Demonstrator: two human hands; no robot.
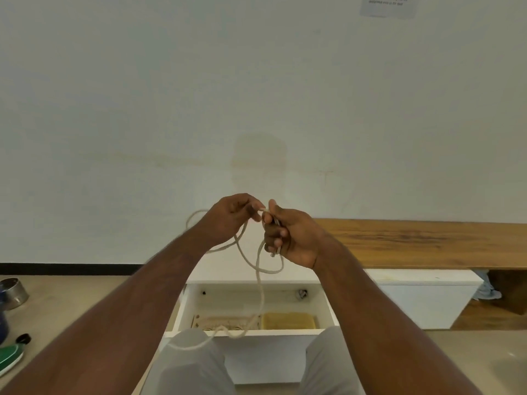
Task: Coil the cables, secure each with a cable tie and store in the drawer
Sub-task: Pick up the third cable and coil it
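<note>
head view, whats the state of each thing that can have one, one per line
cable: partly coiled, loose loops hanging from both hands, tail trailing over the drawer front onto a knee
drawer: open, things inside
left hand: pinches the cable
right hand: grips the cable, one end sticking out below the fingers
cable tie: none to be seen on the cable

- cable: matt, off-white, looks braided;
- drawer: smooth white panels;
- table: grained brown wood;
- bowl: shiny metal;
- wall: matt white
</note>
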